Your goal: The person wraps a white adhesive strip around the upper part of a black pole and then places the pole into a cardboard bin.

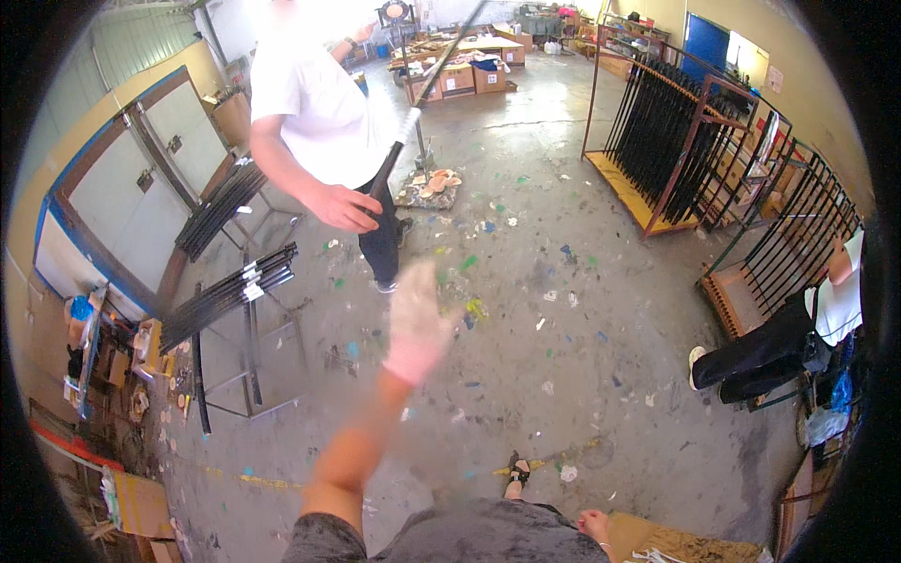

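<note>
The person's left hand, in a pale, pink-cuffed glove, reaches forward, blurred but apparently open, below a long, slim black rod with a white band, held upright at a slant by a white-shirted co-worker. The bare right hand is loosely curled beside a flat brown surface; whether it grips anything cannot be told.

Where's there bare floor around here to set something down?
To the right of your gloved left hand, the floor is mostly bare, bordered by the rack of black rods and the co-worker's shoe. Another bare stretch lies between that rack and the cardboard boxes. It's crowded on your left, with bundled black rods, and colored scraps litter the middle.
</note>
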A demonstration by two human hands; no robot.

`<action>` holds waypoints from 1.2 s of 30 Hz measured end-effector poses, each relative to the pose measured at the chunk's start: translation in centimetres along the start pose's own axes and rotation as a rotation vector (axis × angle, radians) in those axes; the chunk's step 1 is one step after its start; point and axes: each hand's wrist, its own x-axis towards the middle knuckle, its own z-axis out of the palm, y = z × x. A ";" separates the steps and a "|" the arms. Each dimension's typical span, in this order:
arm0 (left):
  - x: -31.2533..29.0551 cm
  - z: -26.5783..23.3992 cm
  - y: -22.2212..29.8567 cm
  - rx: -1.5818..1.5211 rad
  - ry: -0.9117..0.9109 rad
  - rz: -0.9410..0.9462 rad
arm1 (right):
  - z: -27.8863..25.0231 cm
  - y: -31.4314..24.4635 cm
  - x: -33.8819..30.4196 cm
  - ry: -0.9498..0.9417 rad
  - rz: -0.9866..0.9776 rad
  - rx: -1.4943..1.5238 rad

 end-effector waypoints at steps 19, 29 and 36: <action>16.0 6.9 1.0 -0.690 -0.606 -0.326 | -2.9 -0.4 -2.1 0.221 -0.162 0.109; 4.6 1.5 13.5 -1.375 -0.852 -0.409 | 2.6 -41.6 -17.9 0.180 -1.313 -0.088; 1.3 -1.2 14.8 -1.377 -0.649 -0.384 | 6.6 -49.0 -30.4 0.196 -1.648 -0.079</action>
